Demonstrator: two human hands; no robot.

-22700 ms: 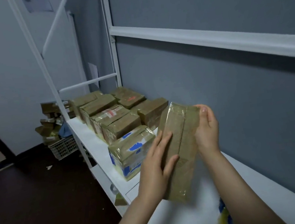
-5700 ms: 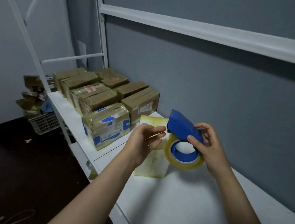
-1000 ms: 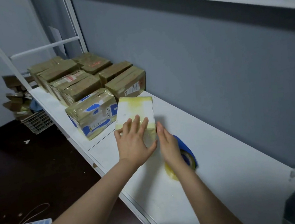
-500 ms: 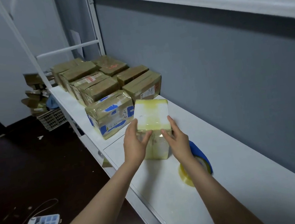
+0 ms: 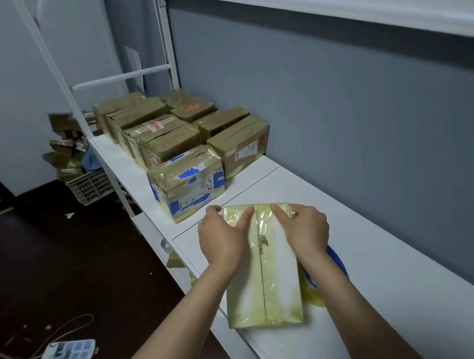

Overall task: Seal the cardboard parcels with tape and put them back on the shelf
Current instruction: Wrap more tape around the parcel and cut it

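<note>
I am gripping the far end of the parcel (image 5: pixel 263 276), lying on the shelf (image 5: pixel 390 294) at the lower middle of the frame, with my left hand (image 5: pixel 221 237) and right hand (image 5: pixel 306 229), thumbs on top; it is looking light, stiff and slippery with tape, so holding both sides seems safest.

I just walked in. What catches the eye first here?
The left hand and right hand grip the far end of a pale tape-wrapped parcel lying on the white shelf, thumbs either side of its centre seam. Behind it stands a cluster of brown taped parcels, and a blue tape dispenser peeks out beside the right forearm.
</note>
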